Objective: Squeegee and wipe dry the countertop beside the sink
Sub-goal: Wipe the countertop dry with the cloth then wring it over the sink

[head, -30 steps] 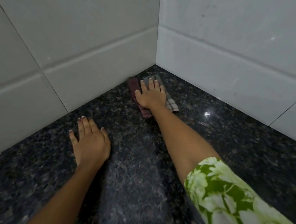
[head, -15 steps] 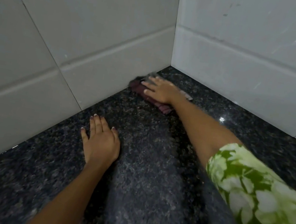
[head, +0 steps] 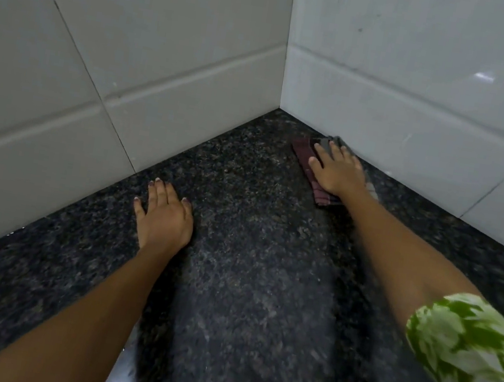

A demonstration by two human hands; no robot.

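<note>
One cloth (head: 303,152) flat under right hand (head: 336,174), left hand (head: 164,216) well apart.

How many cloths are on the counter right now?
1. The cloth lies flat under the right hand, against the right-hand wall near the corner. The left hand rests bare on the countertop.

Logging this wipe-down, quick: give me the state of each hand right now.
Left hand: open, flat on the countertop, holding nothing.
Right hand: open, palm pressing the cloth onto the countertop beside the right wall, not gripping it.
</note>
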